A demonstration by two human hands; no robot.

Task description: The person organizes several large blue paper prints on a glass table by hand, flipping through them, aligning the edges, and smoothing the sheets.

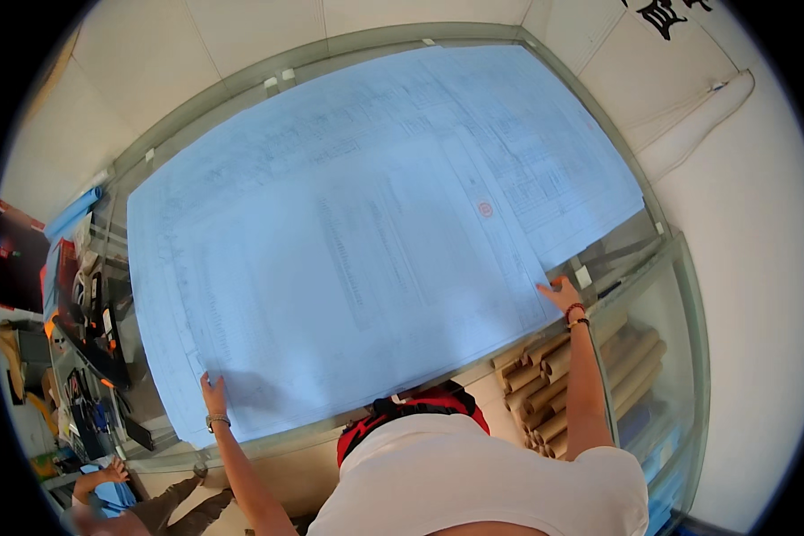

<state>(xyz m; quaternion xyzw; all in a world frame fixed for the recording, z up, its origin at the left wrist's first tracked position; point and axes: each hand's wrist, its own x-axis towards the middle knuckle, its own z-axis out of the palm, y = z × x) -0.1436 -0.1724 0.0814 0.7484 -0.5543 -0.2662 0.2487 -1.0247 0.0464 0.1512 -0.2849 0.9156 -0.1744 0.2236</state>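
Your left hand (212,393) rests near the lower left of the top sheet (286,241), fingers slightly bent and pointing away from you; whether they pinch the paper or only press on it, you cannot tell from here. Your right hand (558,293) is at that sheet's near right corner, partly open, with thumb and fingertips a little apart at the paper's edge; whether they grip it is unclear too. A band (216,419) circles your left wrist, and a red bracelet (575,311) your right. The top sheet is large, pale blue and spread nearly flat, covered in faint fine lines and columns of small print, with a round red mark (485,210) toward its right side. It lies on the glass table (609,253) in front of you, and more blue paper (590,170) shows beyond its right edge, also printed. Under the glass, below your right forearm, brown tubes (545,393) lie in a stack. Off to the left are a blue roll (73,213) and assorted clutter (94,313); at the lower left shows another person's hand (114,470).
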